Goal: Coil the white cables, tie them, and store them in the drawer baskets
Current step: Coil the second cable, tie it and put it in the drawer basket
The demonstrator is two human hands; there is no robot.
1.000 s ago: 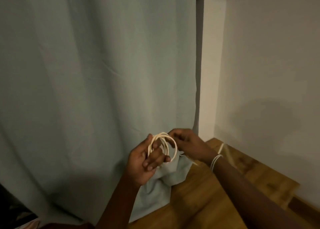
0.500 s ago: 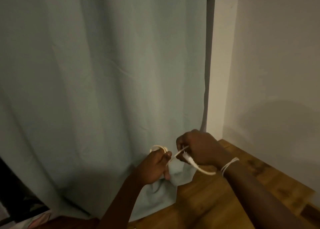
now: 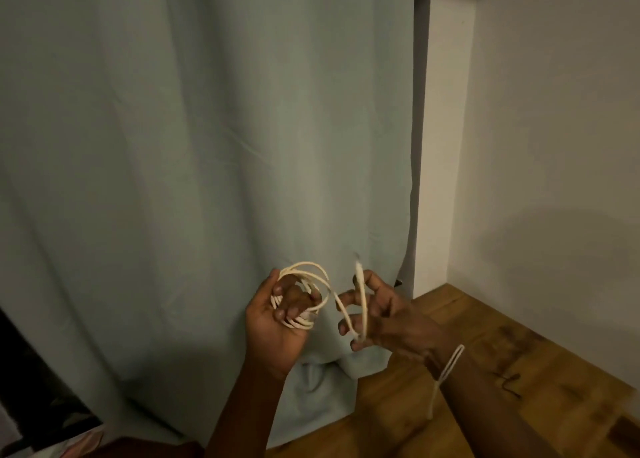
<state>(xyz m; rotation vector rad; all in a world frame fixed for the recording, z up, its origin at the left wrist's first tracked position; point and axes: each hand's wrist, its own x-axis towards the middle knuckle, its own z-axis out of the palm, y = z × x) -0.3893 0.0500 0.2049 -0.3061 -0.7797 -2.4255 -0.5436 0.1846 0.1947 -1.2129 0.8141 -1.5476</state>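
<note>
A pale green curtain hangs across the left and centre. A white wall stands right, dimly lit. A wooden floor lies near right.

Both hands raised in front, forearms coming up from the bottom edge.
Left hand: palm toward the camera, fingers curled round the coiled white cable. Right hand: just beside it, not touching, fingers spread and half-bent, the cable's loose end running across them; a thin white loop sits on the right wrist.
</note>
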